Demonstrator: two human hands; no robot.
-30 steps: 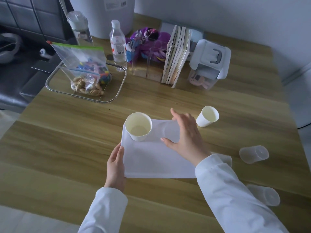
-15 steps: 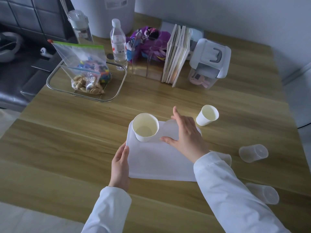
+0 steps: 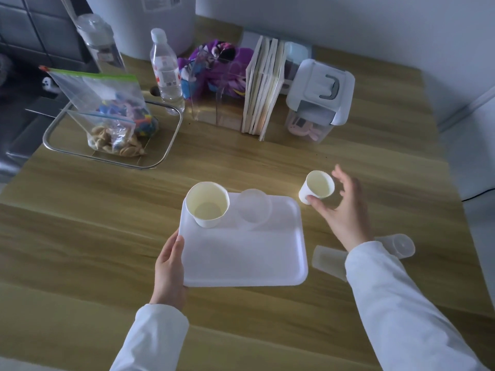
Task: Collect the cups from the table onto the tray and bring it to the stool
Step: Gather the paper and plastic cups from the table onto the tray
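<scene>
Right hand [image 3: 341, 207] off tray [image 3: 241, 261], apparently (blurred) at paper cup [image 3: 317, 186].

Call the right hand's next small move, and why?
Probably close the right hand on the small paper cup and lift it onto the white tray. The fingers are spread around that cup, thumb at its base, but not yet wrapped. The left hand grips the tray's left edge, and the tray's front half is bare behind a paper cup and a clear cup.
</scene>
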